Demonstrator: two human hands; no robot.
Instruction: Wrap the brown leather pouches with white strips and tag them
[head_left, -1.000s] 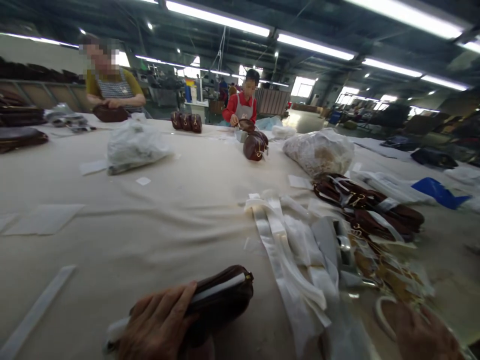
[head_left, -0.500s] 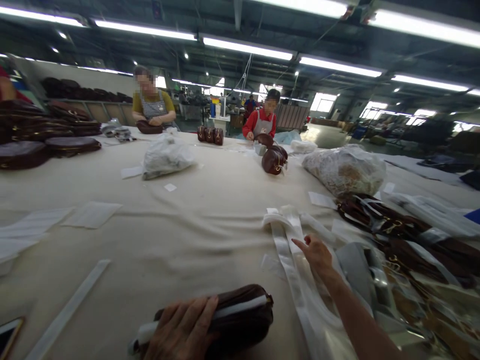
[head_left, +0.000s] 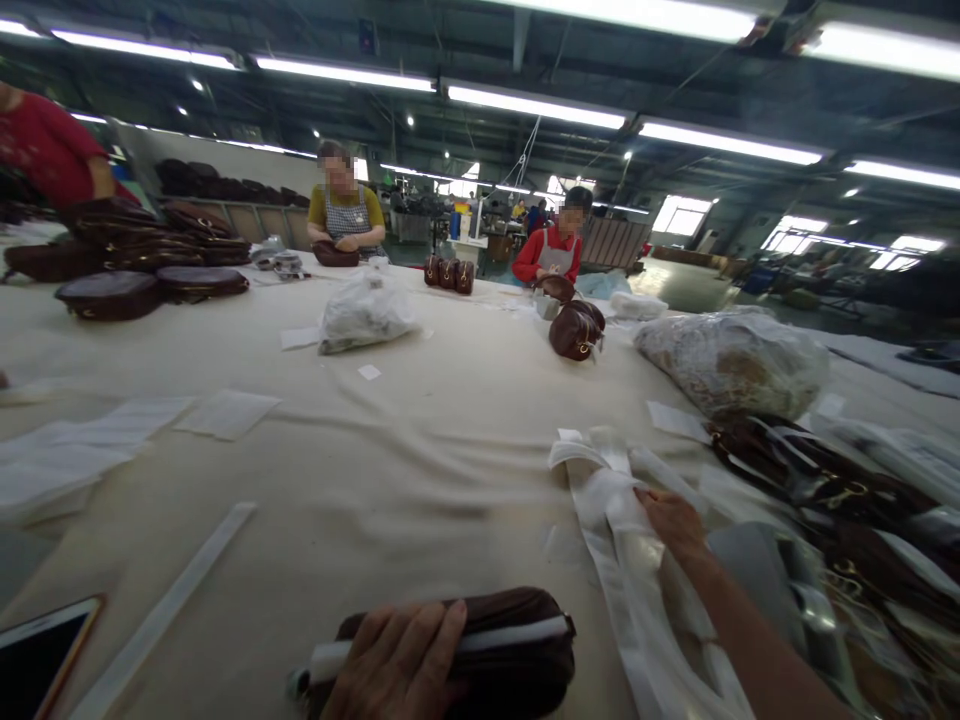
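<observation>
At the near edge of the table, my left hand (head_left: pixel 405 655) is closed over a small dark-brown zip bag (head_left: pixel 525 665), its fingers lying across the top. A white strip (head_left: pixel 517 632) runs along the bag's zip line under those fingers. To the right, my right hand (head_left: pixel 675 522) pinches one of several long white translucent strips (head_left: pixel 622 515), lifting part of it from the pile. The strips trail toward the table's near edge beside my right forearm.
Dark-brown bags with gold hardware (head_left: pixel 817 470) and a large clear plastic sack (head_left: pixel 735 360) lie at right. A phone (head_left: pixel 49 650) is at lower left, near a loose white strip (head_left: pixel 172 605). Two people (head_left: pixel 346 215) work across the table; another person in red (head_left: pixel 56 150) stands far left.
My right hand has gone from pointing over the white strips to pinching one and raising it slightly. My left hand stays on the bag. The camera view has turned a little left.
</observation>
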